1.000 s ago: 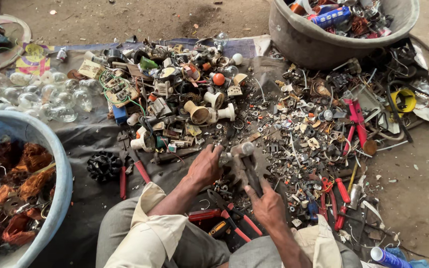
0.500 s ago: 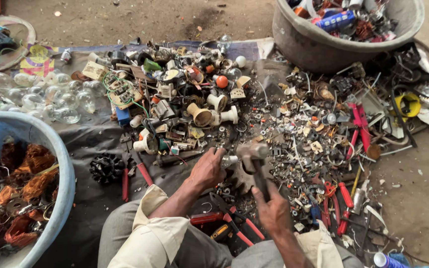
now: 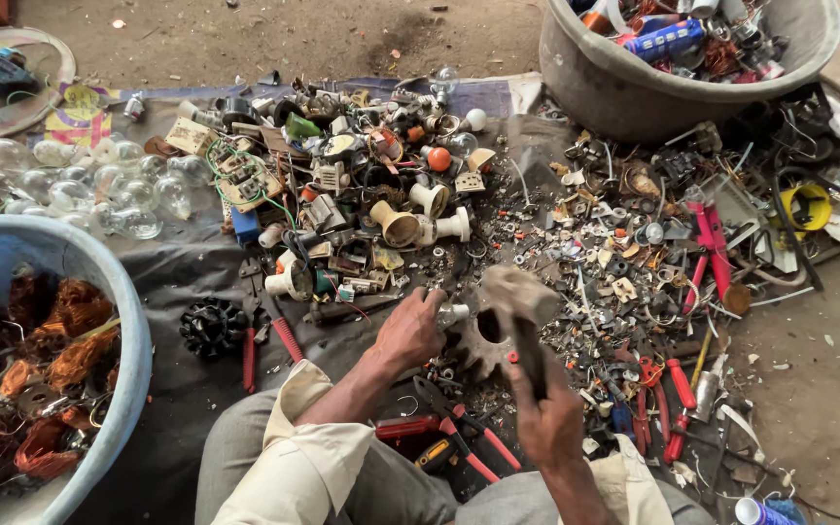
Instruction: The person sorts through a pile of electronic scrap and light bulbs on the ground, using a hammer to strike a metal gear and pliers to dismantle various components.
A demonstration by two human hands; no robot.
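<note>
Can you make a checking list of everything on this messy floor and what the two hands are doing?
Surface: dark sheet spread on dirt ground.
Job's things: hammer raised over a toothed gear; a small pale part pinched beside it.
Clutter: glass bulbs, scattered metal bits, red-handled pliers.
Grips: left hand on the small part; right hand around the hammer handle.
Cables: copper wire coils in the blue tub.
Surroundings: grey tub of scrap.

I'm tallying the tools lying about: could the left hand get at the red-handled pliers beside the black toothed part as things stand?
Probably not at once: the left hand is pinching a small part on the gear. The pliers lie uncovered close to its left.
</note>
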